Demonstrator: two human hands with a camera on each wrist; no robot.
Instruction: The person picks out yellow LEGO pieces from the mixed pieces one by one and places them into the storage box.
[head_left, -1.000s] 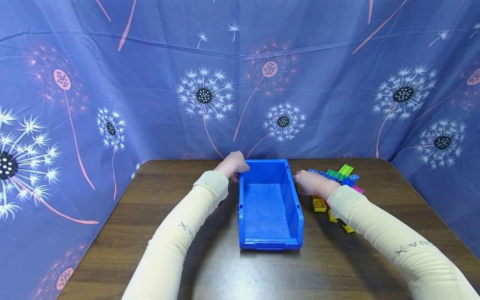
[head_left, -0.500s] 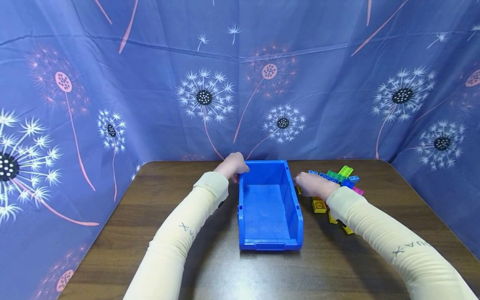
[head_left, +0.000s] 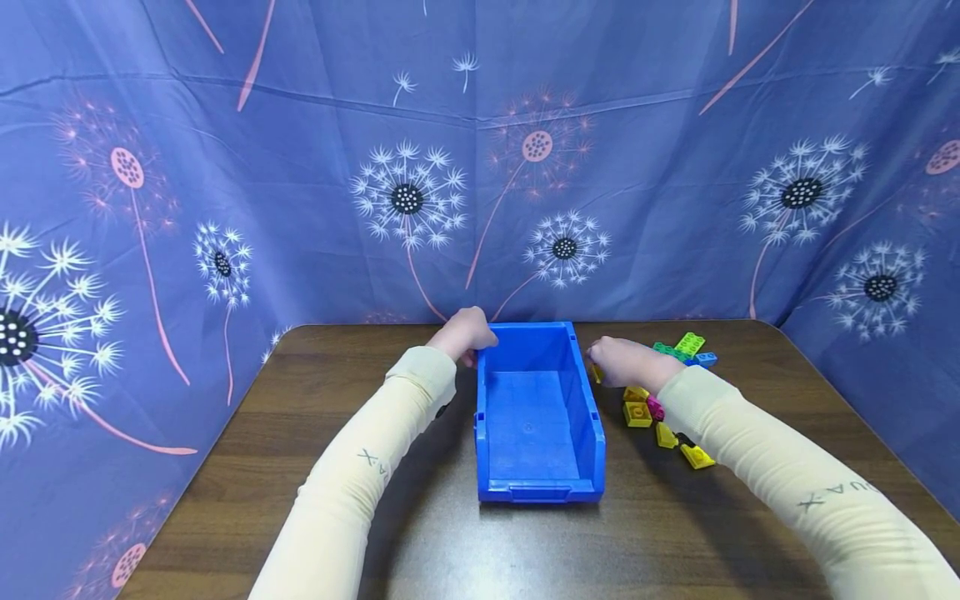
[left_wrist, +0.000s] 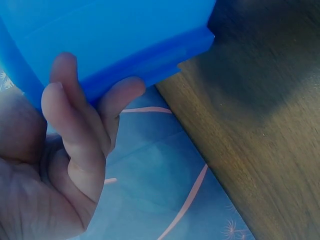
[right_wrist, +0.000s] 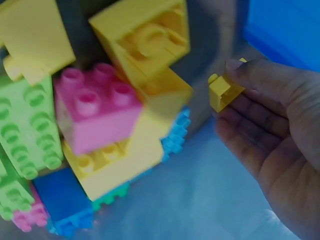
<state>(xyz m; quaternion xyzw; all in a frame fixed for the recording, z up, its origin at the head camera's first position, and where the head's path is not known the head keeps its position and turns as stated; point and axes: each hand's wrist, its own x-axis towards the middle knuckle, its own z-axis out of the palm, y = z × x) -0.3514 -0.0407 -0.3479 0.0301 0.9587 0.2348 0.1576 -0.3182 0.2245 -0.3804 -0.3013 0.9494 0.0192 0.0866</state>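
A blue plastic bin [head_left: 536, 425] stands on the brown table. My left hand [head_left: 465, 329] grips its far left rim; in the left wrist view several fingers [left_wrist: 75, 135] press against the outside of the bin's wall [left_wrist: 125, 40]. To the right of the bin, my right hand [head_left: 626, 362] pinches a small yellow toy brick [right_wrist: 225, 93] between thumb and fingers, as the right wrist view shows. Beside that hand lies a pile of toy bricks, among them a pink brick [right_wrist: 97, 110], a light green brick [right_wrist: 30, 125] and a hollow yellow brick [head_left: 637, 414].
More yellow bricks [head_left: 697, 457] lie nearer along the pile's front edge. Green bricks [head_left: 690, 343] lie at the back, and the right sleeve [head_left: 697, 404] covers part of the pile. A blue curtain [head_left: 480, 167] with dandelion prints hangs behind the table [head_left: 337, 392].
The right hand and forearm have shifted slightly, hiding the blue bricks and the far pink brick while showing more of the front yellow ones. The left hand and bin stay put.
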